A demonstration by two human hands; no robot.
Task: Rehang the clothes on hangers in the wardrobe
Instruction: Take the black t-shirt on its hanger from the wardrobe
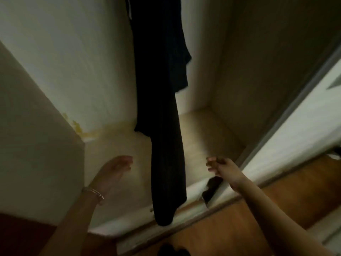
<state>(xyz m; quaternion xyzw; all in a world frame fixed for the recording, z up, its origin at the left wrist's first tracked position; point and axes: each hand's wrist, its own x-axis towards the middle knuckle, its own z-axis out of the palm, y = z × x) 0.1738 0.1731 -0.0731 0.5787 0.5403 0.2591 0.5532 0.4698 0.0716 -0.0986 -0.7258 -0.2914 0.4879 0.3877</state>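
Observation:
A long dark garment (162, 100) hangs down inside the pale wardrobe (77, 67); its top and any hanger are cut off by the frame's upper edge. The lower end dangles just above the wardrobe's front sill. My left hand (114, 172) reaches in to the left of the garment, fingers together and extended, holding nothing, with a thin bangle on the wrist. To the right of the garment, my right hand (223, 169) is stretched forward with loosely curled fingers and nothing in it. Neither hand touches the cloth.
The wardrobe floor (203, 130) is pale, with a yellowish stain (81, 129) at the left corner. A sliding door with a grey frame (287, 108) stands at the right. A dark item (212, 189) lies in the door track. Orange-brown flooring (239, 218) lies in front.

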